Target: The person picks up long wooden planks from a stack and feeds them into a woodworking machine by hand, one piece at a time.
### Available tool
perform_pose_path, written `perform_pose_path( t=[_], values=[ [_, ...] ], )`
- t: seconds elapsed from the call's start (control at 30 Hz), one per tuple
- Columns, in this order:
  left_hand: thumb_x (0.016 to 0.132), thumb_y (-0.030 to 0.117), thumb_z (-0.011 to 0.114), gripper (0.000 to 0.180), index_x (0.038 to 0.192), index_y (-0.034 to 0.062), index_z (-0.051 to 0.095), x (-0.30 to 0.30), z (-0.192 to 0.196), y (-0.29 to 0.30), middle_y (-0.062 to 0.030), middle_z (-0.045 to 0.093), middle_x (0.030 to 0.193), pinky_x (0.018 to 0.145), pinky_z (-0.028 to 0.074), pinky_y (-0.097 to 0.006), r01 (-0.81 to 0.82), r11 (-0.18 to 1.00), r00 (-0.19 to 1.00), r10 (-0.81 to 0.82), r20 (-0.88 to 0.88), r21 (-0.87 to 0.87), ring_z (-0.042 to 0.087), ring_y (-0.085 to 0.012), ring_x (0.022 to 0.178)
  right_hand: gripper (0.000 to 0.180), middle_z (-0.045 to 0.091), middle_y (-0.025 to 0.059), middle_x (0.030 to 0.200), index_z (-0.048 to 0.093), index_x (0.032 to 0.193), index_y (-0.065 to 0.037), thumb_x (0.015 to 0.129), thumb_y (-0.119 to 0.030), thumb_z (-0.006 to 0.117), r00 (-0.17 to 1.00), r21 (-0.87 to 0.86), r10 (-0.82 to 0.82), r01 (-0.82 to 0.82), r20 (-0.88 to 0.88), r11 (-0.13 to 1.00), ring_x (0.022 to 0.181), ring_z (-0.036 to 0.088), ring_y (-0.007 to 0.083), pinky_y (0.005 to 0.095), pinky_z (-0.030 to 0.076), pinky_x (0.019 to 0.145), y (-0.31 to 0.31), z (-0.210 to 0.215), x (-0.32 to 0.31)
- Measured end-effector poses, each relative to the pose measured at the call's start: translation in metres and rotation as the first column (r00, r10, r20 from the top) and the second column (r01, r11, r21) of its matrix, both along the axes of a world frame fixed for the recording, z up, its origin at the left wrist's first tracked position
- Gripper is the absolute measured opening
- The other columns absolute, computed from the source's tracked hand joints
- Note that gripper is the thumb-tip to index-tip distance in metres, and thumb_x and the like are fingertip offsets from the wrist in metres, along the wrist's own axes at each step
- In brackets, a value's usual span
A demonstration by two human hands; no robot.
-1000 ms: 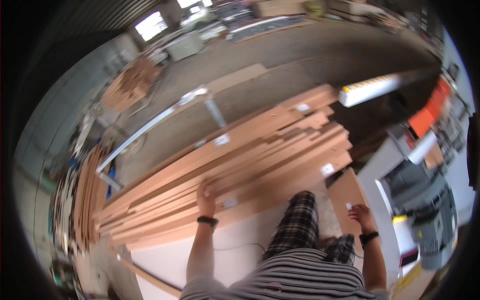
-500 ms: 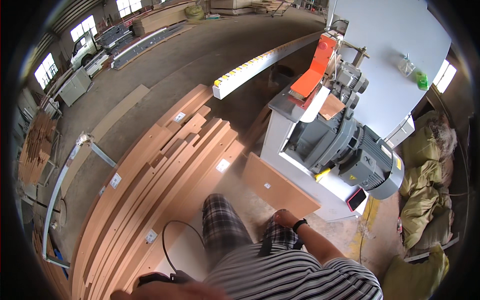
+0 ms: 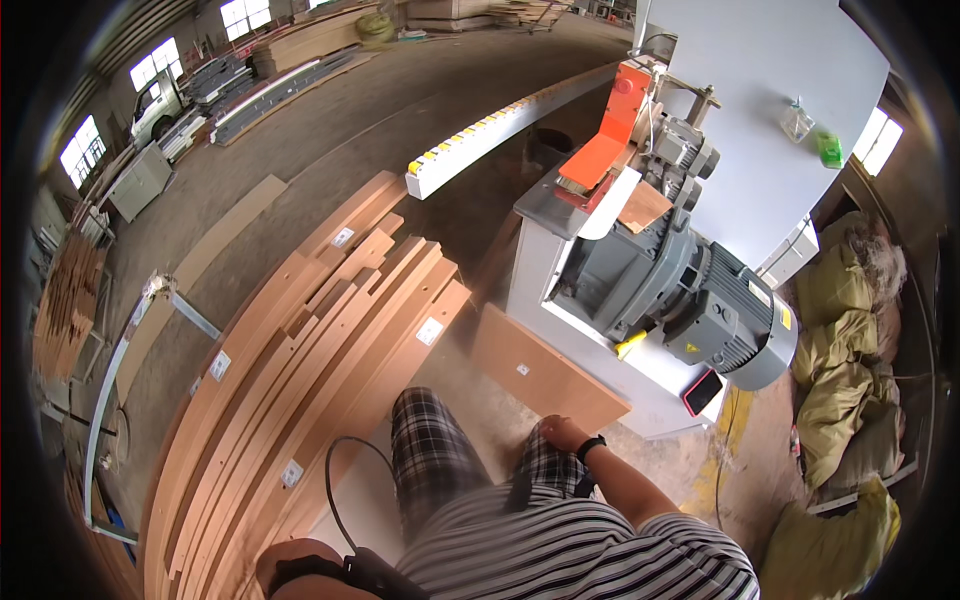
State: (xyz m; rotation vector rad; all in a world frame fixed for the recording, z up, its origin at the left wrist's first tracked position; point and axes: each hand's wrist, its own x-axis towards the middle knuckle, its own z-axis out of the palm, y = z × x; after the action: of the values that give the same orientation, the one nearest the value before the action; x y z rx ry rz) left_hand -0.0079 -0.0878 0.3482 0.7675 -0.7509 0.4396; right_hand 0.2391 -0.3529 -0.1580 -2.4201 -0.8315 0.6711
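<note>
Long brown boards (image 3: 290,375) lie stacked near our left hand (image 3: 285,556), apart from our right hand (image 3: 562,434); we cannot tell either grip.

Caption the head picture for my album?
A right hand by plaid trousers, wooden boards stacked left, grey motor right.

Left arm (image 3: 300,549) cut by lower edge; right hand (image 3: 564,436) fingertips hidden; both grips unclear

White truck (image 3: 157,104) near bright windows (image 3: 83,151), grey motor (image 3: 742,312) near a red-edged phone (image 3: 702,392), yellowish sacks (image 3: 836,372) farther right
</note>
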Motion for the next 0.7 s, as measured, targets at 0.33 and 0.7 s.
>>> perform_pose_path(
  t=[0.33, 0.7],
  values=[
    [0.096, 0.033, 0.053, 0.041, 0.135, 0.0252, 0.044, 0.007, 0.020, 0.004, -0.0273, 0.054, 0.126, 0.076, 0.052, -0.047, -0.053, 0.958, 0.998, 0.046, 0.033, 0.282, 0.069, -0.0372, 0.087, 0.032, 0.063, 0.0148, 0.113, 0.063, 0.104, -0.009, 0.091, -0.032, 0.045, 0.991, -0.100, 0.108, -0.100, 0.084, 0.990, 0.103, 0.060, 0.0340, 0.0435, 0.048, 0.089, -0.003, -0.022, 0.001],
    [0.101, 0.033, 0.043, 0.045, 0.144, 0.0258, 0.034, 0.016, -0.012, 0.028, -0.0158, 0.066, 0.103, 0.088, 0.045, -0.047, -0.268, 0.923, 0.869, 0.107, 0.484, 0.277, 0.066, -0.0294, 0.080, 0.025, 0.068, 0.0137, 0.093, 0.067, 0.099, -0.012, 0.090, -0.032, 0.054, 0.991, 0.003, -0.055, 0.056, -0.119, 0.998, 0.088, 0.065, 0.0310, 0.0402, 0.050, 0.079, 0.025, 0.068, 0.032]
  ],
)
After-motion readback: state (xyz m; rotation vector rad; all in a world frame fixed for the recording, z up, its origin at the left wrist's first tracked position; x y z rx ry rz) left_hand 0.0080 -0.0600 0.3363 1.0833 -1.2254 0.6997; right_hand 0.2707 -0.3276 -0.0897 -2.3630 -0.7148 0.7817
